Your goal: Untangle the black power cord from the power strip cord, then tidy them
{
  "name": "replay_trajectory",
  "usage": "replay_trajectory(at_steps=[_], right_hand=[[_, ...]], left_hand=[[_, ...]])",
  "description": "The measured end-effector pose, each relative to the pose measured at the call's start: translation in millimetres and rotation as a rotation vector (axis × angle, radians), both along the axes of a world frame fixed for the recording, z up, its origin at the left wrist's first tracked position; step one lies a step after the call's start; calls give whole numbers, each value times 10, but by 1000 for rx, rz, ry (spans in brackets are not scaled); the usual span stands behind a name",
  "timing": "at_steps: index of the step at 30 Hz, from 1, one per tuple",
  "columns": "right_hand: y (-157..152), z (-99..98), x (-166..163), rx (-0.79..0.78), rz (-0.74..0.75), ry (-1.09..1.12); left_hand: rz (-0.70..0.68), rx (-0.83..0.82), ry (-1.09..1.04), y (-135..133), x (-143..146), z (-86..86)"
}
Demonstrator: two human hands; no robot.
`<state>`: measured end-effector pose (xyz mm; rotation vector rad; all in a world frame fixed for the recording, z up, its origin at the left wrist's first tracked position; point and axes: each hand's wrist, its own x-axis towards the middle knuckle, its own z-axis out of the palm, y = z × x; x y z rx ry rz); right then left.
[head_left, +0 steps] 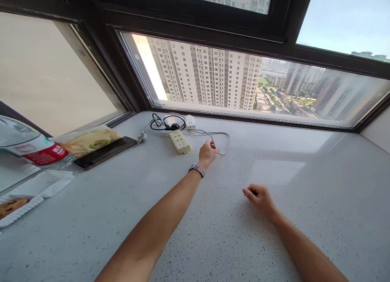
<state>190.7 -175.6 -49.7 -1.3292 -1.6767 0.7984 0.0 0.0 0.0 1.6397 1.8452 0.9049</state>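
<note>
Nearest the camera, the left forearm (155,221) and the right forearm (300,243) reached in low over the speckled counter (213,245). The left hand (208,152), with a metal watch (197,170) at its wrist, was closed on a thin white cable (229,139); fingertips alone seemed enough for something so light, though the exact contact was partly hidden by the hand itself. That cable lay in a loose loop on the counter near the window (213,81), just right of the power strip (179,142). The right hand (257,195) was loosely curled with nothing visible in it, apart from the cable, its forearm perhaps placed to steady the body. Behind the power strip sat a white adapter (190,122) and a tangled black cord (174,126), probably gathered there to keep the wiring together; a white plug (141,137) lay to their left. The food and drink stood farther left, maybe to leave room for the arms: a clear bottle (45,154), its contents impossible to judge, a soft snack bag (87,143) whose filling could not be made out, and a white tray (56,183) with a cookie (12,207) in its near part. A phone (105,152) lay flat alongside the bag.
</note>
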Motion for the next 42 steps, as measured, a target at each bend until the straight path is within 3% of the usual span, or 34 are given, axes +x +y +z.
replay_trajectory(at_steps=[6,8,10,11,14,16,18,22,25,37,40,42], right_hand=[[-4,3,11,34,-79,65],[-6,-9,23,54,-93,89],[-6,-14,34,82,-104,96],[-5,-13,38,91,-109,97],[5,-7,43,90,-157,110],[11,-5,36,81,-182,112],[12,-3,25,88,-193,109],[7,21,28,134,-250,122],[13,45,54,141,-302,146],[7,44,80,170,-291,106],[16,36,67,183,-293,132],[0,130,35,234,-315,183]], left_hand=[[-349,60,-27,-783,839,-44],[-705,52,-46,-1004,946,-3],[-889,100,-25,-1099,884,93],[-860,157,2,-1094,789,150],[-477,354,132,-926,337,265],[-282,312,208,-777,1,244],[-182,226,225,-672,-271,145],[-199,80,46,-603,-507,-114],[-156,90,-15,-567,-521,-208],[-169,181,123,-384,-486,-294],[-209,109,62,-255,-433,-240],[-212,67,57,-236,-404,-198]])
